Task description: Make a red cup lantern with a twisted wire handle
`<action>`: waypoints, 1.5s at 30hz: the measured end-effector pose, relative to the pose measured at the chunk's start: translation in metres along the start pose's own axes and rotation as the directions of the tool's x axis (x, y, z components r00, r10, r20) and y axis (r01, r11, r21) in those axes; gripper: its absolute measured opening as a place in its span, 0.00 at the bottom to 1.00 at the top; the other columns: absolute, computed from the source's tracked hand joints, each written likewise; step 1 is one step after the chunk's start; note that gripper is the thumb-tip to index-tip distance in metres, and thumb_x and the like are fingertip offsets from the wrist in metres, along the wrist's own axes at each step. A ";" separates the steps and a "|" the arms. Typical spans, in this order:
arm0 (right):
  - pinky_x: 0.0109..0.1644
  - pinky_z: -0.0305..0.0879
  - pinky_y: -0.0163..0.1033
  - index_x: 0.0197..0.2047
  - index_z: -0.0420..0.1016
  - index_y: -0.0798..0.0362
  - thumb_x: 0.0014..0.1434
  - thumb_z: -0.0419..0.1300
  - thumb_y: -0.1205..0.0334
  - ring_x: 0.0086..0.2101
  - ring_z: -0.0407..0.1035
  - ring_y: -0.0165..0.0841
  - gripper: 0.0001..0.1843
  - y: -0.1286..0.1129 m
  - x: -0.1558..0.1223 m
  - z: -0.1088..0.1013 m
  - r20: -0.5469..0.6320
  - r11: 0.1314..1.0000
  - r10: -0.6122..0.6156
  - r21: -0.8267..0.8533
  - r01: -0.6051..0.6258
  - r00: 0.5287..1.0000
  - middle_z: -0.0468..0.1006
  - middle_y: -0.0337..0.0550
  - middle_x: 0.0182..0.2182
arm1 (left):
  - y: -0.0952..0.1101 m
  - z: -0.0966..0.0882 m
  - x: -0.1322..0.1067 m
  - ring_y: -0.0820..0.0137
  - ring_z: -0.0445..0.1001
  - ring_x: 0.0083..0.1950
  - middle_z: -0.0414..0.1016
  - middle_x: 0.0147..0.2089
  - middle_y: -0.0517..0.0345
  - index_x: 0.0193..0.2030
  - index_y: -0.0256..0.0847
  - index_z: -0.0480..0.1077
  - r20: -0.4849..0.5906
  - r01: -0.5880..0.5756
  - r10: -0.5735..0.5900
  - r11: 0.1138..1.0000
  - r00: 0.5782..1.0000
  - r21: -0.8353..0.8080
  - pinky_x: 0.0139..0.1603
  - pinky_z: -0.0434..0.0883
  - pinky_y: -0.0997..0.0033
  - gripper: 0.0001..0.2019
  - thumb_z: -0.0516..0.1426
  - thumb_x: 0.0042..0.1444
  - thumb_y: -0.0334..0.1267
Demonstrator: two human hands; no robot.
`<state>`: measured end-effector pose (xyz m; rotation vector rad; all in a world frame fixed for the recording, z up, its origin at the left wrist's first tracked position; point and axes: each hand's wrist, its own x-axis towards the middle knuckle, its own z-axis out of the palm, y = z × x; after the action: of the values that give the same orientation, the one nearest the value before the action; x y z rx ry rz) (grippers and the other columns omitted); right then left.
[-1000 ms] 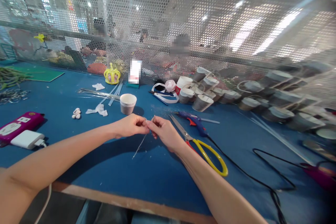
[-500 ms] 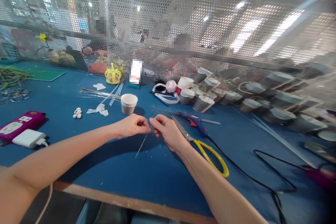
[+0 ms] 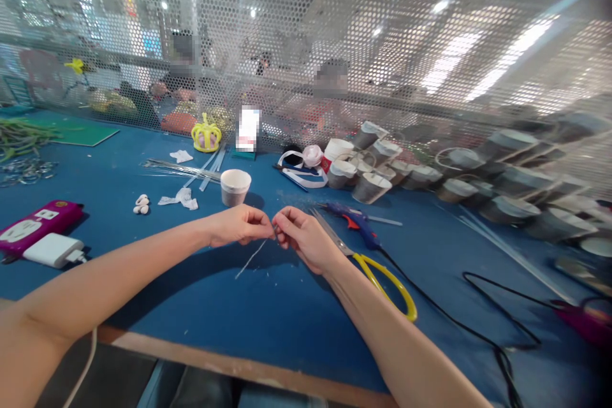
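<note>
My left hand [image 3: 243, 227] and my right hand [image 3: 306, 237] meet fingertip to fingertip above the middle of the blue table. Both are closed in a pinch on a thin silvery wire [image 3: 250, 259], whose loose end slants down to the left beneath my left hand. The part between the fingers is mostly hidden. Just behind my left hand stands a small white-rimmed grey cup [image 3: 235, 187]. Beside my right wrist lie scissors with yellow handles [image 3: 410, 306] and a blue hot glue gun [image 3: 366, 229].
Several grey cups [image 3: 371, 186] crowd the back right. A purple power strip [image 3: 62, 213] with a white charger [image 3: 52, 250] lies left. Behind the cup are loose wires [image 3: 179, 169] and a yellow crown-shaped piece [image 3: 206, 134]. A perforated metal screen [image 3: 282, 44] borders the table; a black cord [image 3: 430, 299] crosses the right.
The wire's loose end has swung left and slightly up, lying at a flatter slant. My fingers stay pinched together, with the left hand's fingers slightly shifted.
</note>
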<state>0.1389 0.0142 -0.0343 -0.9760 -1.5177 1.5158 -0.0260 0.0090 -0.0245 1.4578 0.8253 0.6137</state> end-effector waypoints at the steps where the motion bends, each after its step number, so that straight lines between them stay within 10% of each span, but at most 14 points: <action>1: 0.22 0.53 0.30 0.25 0.63 0.54 0.48 0.60 0.53 0.19 0.58 0.22 0.14 0.000 0.000 0.000 -0.006 1.000 0.004 -0.004 -0.004 1.000 0.65 0.32 0.18 | 0.001 -0.002 0.000 0.81 0.50 0.19 0.56 0.20 0.67 0.26 0.35 0.63 0.008 -0.005 0.005 0.999 1.000 0.034 0.20 0.48 0.77 0.08 0.54 0.48 0.39; 12: 0.21 0.52 0.31 0.21 0.58 0.53 0.49 0.57 0.46 0.17 0.55 0.22 0.19 0.002 0.002 0.001 -0.030 0.994 0.008 -0.112 -0.012 1.000 0.61 0.30 0.15 | 0.004 -0.004 -0.002 0.76 0.60 0.28 0.65 0.26 0.61 0.27 0.35 0.64 0.021 -0.207 0.234 0.809 0.972 0.551 0.29 0.59 0.77 0.05 0.51 0.50 0.33; 25: 0.21 0.51 0.33 0.19 0.59 0.53 0.48 0.58 0.48 0.16 0.53 0.23 0.19 -0.001 -0.002 0.005 -0.110 0.960 -0.084 -0.275 0.051 0.990 0.59 0.30 0.12 | 0.002 0.000 -0.001 0.78 0.54 0.25 0.59 0.23 0.64 0.25 0.35 0.63 -0.026 -0.086 0.099 0.944 0.995 0.318 0.26 0.53 0.76 0.10 0.53 0.50 0.40; 32: 0.23 0.56 0.33 0.27 0.65 0.53 0.48 0.59 0.49 0.20 0.60 0.24 0.15 -0.001 -0.002 0.004 0.035 0.998 -0.050 -0.041 0.052 0.998 0.66 0.34 0.20 | 0.000 0.003 -0.001 0.80 0.51 0.21 0.60 0.22 0.64 0.25 0.35 0.63 0.003 -0.033 0.032 0.994 0.999 0.102 0.20 0.49 0.77 0.14 0.55 0.48 0.46; 45: 0.20 0.51 0.32 0.21 0.60 0.52 0.47 0.58 0.45 0.16 0.54 0.23 0.20 0.005 0.002 0.000 -0.077 0.974 -0.062 -0.221 0.044 0.995 0.61 0.30 0.13 | 0.003 0.003 -0.002 0.80 0.53 0.23 0.58 0.22 0.65 0.26 0.35 0.63 -0.036 -0.071 0.082 0.966 0.996 0.247 0.23 0.52 0.77 0.09 0.52 0.51 0.40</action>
<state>0.1377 0.0164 -0.0396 -1.1013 -1.6625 1.2736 -0.0247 0.0054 -0.0212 1.7130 0.9088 0.6208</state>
